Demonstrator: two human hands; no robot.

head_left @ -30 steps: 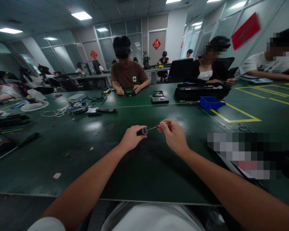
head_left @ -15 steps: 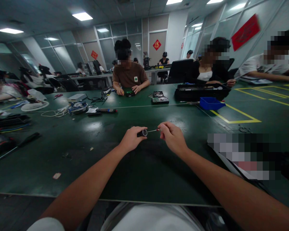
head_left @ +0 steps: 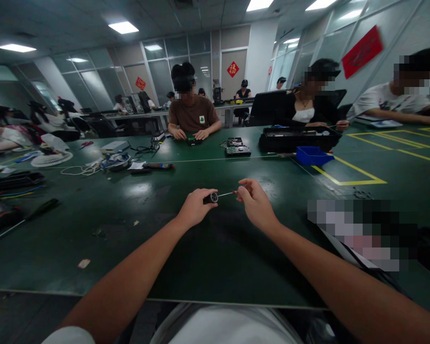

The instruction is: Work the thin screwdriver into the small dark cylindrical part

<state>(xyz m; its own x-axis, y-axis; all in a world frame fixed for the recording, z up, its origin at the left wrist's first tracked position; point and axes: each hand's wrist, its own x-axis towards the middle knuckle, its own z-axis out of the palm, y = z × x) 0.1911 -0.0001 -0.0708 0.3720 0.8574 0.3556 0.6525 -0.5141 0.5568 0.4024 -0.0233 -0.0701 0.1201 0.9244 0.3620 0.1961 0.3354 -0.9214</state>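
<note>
So right now it looks like the middle of the job, if I had to call it. Dead center of the frame, the left hand (head_left: 194,209) has a black cylinder (head_left: 210,198) pinched between thumb and fingers, round end turned toward the right side of the frame. Just right of it, the right hand (head_left: 255,200) has its fingertips closed on the red end of a thin screwdriver (head_left: 225,194), shaft pointing at that round end. Done so far: cylinder held up over the green table (head_left: 215,267), tool lined up with it. Can't tell if the tip is actually seated, or whether anything inside has come loose, so I'd guess the work at that end isn't finished. Small metal bits (head_left: 363,193) lie at center right, no clue if they're related.
</note>
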